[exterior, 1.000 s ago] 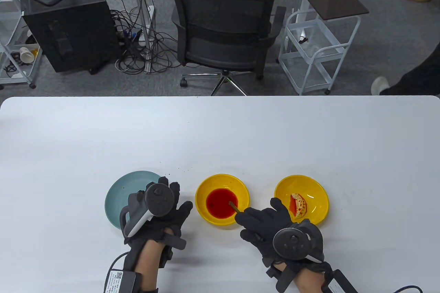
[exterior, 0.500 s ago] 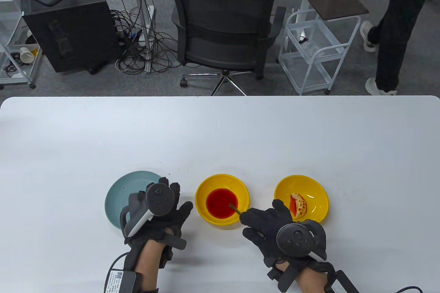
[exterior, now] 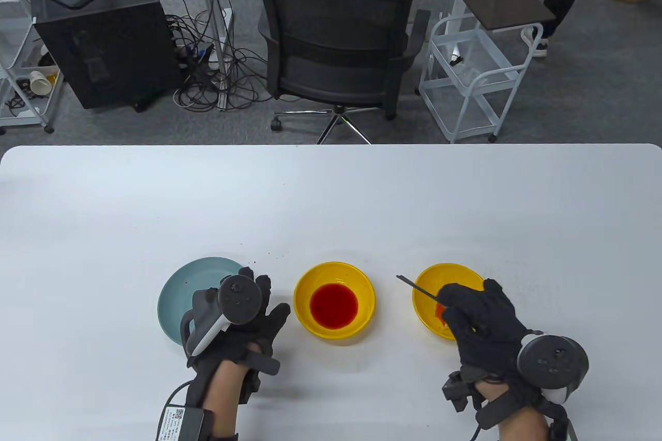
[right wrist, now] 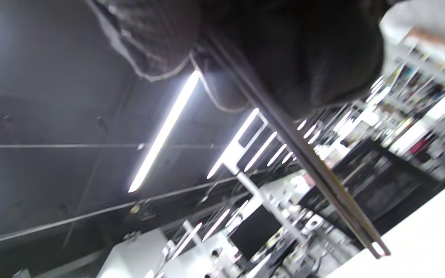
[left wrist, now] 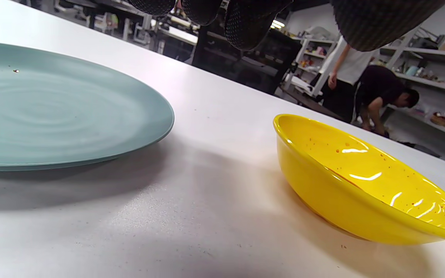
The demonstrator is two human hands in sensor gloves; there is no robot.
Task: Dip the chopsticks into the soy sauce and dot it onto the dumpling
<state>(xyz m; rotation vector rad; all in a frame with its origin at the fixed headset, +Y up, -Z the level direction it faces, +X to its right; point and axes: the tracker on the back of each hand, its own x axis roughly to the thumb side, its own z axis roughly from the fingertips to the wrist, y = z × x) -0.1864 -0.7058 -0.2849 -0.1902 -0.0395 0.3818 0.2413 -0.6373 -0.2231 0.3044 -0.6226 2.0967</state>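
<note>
The yellow sauce bowl (exterior: 309, 276) holds red sauce (exterior: 333, 305) at the table's centre front; it also shows in the left wrist view (left wrist: 342, 185). The second yellow bowl (exterior: 429, 275) with the dumpling (exterior: 439, 312) stands to its right; my right hand covers most of the dumpling. My right hand (exterior: 455, 302) grips dark chopsticks (exterior: 416, 287) above that bowl, with their free end pointing up and left past the rim. The chopsticks cross the right wrist view (right wrist: 323, 177). My left hand (exterior: 258, 296) rests open on the table, holding nothing.
A teal plate (exterior: 181, 288) lies under and left of my left hand; it also shows in the left wrist view (left wrist: 52, 116). Small crumbs (exterior: 269, 254) lie behind the plate. A black office chair (exterior: 336, 48) and a white cart (exterior: 476, 79) stand beyond the far edge.
My right hand has lifted the chopsticks out of the red sauce and moved right, over the dumpling bowl. My left hand has not moved.
</note>
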